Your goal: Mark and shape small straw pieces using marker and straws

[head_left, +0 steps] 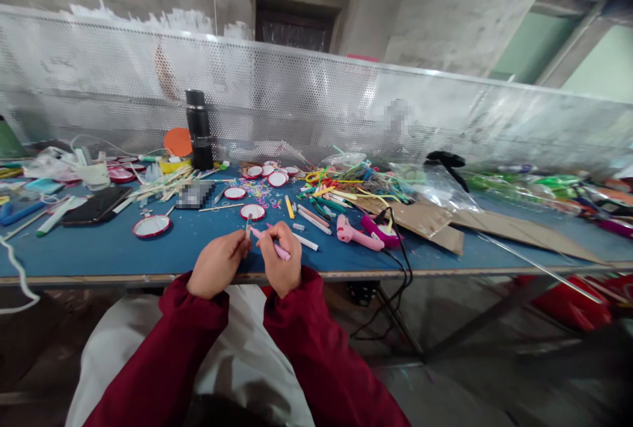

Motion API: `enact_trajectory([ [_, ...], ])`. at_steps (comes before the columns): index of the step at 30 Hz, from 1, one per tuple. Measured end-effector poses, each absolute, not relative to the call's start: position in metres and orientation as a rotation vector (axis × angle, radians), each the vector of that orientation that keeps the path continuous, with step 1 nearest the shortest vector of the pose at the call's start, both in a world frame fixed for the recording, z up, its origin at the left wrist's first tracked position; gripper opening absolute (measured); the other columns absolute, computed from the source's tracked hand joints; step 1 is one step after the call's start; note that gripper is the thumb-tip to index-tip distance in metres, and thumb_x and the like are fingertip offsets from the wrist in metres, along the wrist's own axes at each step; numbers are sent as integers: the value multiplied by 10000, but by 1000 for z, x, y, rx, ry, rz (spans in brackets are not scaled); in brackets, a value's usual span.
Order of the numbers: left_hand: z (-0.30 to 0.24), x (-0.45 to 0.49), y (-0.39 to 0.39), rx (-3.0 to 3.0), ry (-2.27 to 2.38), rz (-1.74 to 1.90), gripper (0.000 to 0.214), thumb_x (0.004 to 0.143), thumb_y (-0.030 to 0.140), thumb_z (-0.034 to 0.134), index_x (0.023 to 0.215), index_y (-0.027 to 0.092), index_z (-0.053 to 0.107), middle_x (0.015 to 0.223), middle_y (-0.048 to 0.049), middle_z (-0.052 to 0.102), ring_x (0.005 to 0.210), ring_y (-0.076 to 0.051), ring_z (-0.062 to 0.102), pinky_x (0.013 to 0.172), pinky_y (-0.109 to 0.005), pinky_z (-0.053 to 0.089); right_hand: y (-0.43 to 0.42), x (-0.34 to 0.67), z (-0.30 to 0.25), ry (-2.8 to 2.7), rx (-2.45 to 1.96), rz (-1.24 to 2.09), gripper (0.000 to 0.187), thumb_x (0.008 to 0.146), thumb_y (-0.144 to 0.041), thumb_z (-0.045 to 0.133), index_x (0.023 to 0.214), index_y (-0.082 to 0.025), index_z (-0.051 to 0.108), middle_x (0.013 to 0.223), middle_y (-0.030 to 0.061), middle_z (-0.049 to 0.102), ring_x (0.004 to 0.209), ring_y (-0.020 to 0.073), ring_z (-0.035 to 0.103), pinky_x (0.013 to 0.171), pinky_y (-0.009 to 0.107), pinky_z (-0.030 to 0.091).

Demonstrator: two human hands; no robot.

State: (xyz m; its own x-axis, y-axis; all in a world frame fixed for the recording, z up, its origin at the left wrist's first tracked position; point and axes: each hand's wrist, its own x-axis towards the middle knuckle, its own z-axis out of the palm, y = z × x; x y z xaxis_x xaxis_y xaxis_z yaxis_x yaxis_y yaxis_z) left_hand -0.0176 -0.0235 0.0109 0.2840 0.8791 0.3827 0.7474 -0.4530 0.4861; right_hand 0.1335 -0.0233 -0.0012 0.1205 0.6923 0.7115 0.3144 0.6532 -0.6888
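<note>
Evidently the work is at a fine fitting step. Over the near edge of the blue table (148, 249), the left hand (217, 262) pinches a short white stick (248, 226) upright between thumb and forefinger. The right hand (281, 259), fingers curled shut, grips a pink stick (270, 244) that slants up to the left, its far tip just beside the white piece; whether the two touch I cannot tell. A red-rimmed white disc (252, 211) lies just beyond the hands and a larger one (151, 225) lies to the left. A pink glue gun (353, 232) lies to the right, its black cord trailing off the near edge, and a black flask (199, 129) stands far back. As I judge it, the next move calls for a steady pinch and close alignment of the two tips, with the glue gun near the right hand.
</note>
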Motion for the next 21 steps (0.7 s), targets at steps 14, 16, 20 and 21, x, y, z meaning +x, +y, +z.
enact_trajectory([
  [14, 10, -18, -22, 2335, 1513, 918, 309, 999, 367, 329, 757, 230, 465, 719, -4, 610, 677, -185, 547, 622, -288, 319, -23, 133, 0, -1481, -885, 309, 229, 917, -301, 511, 709, -211, 539, 691, -3, 593, 694, 149, 546, 702, 287, 434],
  [16, 11, -18, -23, 2337, 1524, 910, 312, 997, 371, 334, 749, 231, 462, 712, -3, 608, 671, -186, 544, 620, -290, 316, -23, 133, -1, -1478, -886, 312, 229, 913, -300, 513, 701, -214, 529, 682, -5, 587, 688, 149, 542, 692, 286, 433],
  [20, 12, -17, -23, 2342, 1532, 904, 308, 993, 364, 339, 738, 234, 451, 706, -6, 608, 671, -189, 548, 621, -292, 314, -23, 133, -1, -1484, -895, 315, 229, 911, -295, 509, 697, -215, 530, 680, -6, 585, 686, 149, 540, 680, 283, 430],
  [21, 12, -17, -23, 2340, 1531, 903, 303, 992, 359, 338, 739, 234, 448, 710, -8, 609, 673, -189, 550, 622, -292, 315, -23, 133, -1, -1487, -896, 312, 227, 912, -295, 509, 702, -215, 535, 686, -5, 589, 692, 150, 543, 685, 284, 431],
])
